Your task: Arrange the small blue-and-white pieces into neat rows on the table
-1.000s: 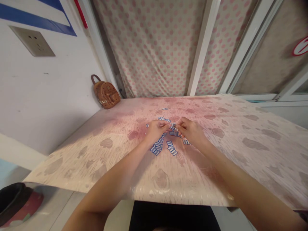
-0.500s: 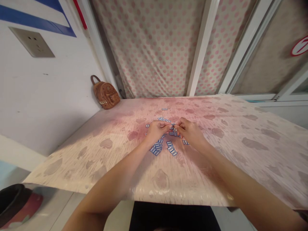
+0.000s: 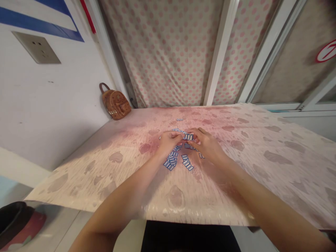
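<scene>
Between my two hands, just above the table, is a small flat blue-and-white piece (image 3: pixel 188 137) with pale bars framed in blue. My left hand (image 3: pixel 169 141) pinches its left end between thumb and fingers. From the other side, my right hand (image 3: pixel 207 142) has its thumb and curled fingers at the right end. More such pieces lie scattered below: an overlapping pile (image 3: pixel 170 162) at the near left, a slanting group (image 3: pixel 187 163) nearer me, and a lone piece (image 3: pixel 179 119) farther back. Others are partly hidden by my hands.
A patterned pink-and-cream cloth covers the table (image 3: pixel 110 175). At its far left corner a small brown backpack (image 3: pixel 117 104) leans on the wall. A dotted curtain (image 3: pixel 168 52) hangs beyond the far edge. A dark-rimmed bin (image 3: pixel 23 224) stands on the floor at left.
The piece between my fingers has turned so its barred face shows, where before it was mostly covered. My hands have drawn slightly apart. The scattered pieces lie as before.
</scene>
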The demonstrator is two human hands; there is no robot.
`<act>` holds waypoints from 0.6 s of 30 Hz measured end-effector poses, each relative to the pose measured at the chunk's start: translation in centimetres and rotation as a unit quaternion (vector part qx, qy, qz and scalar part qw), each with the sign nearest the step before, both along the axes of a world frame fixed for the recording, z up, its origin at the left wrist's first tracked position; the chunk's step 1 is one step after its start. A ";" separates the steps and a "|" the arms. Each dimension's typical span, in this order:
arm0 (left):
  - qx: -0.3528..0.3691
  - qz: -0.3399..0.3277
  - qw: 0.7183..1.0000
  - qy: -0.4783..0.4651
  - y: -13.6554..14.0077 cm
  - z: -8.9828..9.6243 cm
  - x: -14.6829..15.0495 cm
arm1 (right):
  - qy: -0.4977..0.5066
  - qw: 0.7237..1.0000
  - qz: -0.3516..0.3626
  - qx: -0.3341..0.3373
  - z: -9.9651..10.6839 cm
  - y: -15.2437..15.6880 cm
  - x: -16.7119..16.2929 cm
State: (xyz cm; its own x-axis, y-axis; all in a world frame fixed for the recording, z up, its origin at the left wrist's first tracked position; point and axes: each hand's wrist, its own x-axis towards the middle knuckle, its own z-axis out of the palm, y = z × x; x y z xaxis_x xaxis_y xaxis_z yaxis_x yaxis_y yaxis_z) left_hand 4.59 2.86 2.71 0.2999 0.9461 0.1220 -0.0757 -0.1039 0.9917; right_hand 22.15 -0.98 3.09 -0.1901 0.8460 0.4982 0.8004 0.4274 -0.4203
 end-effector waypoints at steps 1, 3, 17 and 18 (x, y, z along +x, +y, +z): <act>-0.001 0.001 1.000 -0.002 0.0 0.0 0.0 | 0.001 1.000 0.002 0.000 0.1 0.0 0.0; -0.005 0.002 1.000 -0.007 0.0 -0.1 0.1 | 0.008 1.000 0.004 0.001 0.2 -0.1 -0.1; -0.011 0.037 0.999 -0.028 -0.2 0.1 0.3 | 0.218 0.971 0.020 -0.091 -0.9 0.8 0.1; -0.010 0.037 0.999 -0.030 -0.2 0.0 0.4 | 0.212 0.974 0.016 -0.082 -0.8 0.8 0.0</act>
